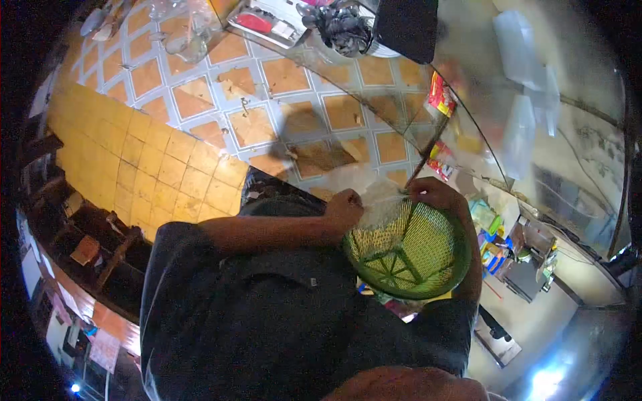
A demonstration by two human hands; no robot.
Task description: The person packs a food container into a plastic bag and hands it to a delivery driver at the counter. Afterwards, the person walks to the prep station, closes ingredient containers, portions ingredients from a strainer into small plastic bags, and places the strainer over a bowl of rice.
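A thin, clear plastic bag (379,202) is stretched between my two hands. My left hand (344,207) is closed on the bag's left side, fingers curled. My right hand (433,194) pinches the bag's other side, near its upper edge. Just below the bag, close to my body, sits a round green mesh basket (428,244), tilted so that its ribbed bottom shows. The bag overlaps the basket's far rim, and my right forearm runs along the basket's right side. No contents can be made out in the bag.
Orange-and-white patterned tiles (287,73) lie ahead, with yellow tiles (147,167) to the left. A tray with a red item (254,23) and a bunch of dark spoons (344,30) stand at the far edge. Red packets (441,93) hang right; colourful goods (495,247) sit beyond my right arm.
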